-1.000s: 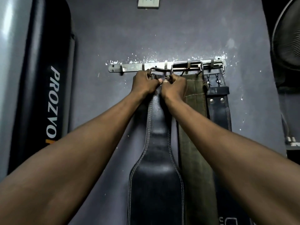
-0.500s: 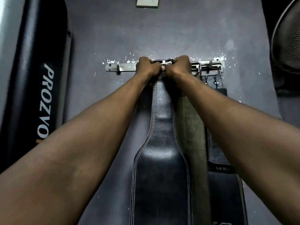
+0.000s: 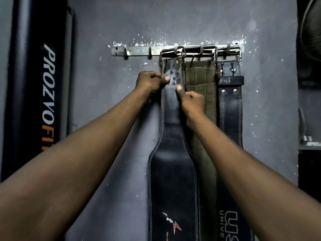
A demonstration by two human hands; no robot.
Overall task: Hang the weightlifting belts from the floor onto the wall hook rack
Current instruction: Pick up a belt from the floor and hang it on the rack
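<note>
The left hand point(image 3: 150, 82) pinches the left edge of the black leather belt point(image 3: 172, 150) and the right hand point(image 3: 192, 100), curled, presses a fingertip on its strap, which hangs from the hook rack point(image 3: 139, 50) just above, beside a green belt point(image 3: 199, 75).

Both hands' grip on black belt point(image 3: 171, 119) (buckle over wall rack point(image 3: 137, 50)).

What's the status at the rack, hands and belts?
Left hand pinching black belt edge; right hand thumb on its strap. Black belt buckle on hook rack, beside olive belt and dark belt. Nothing blocking.
</note>
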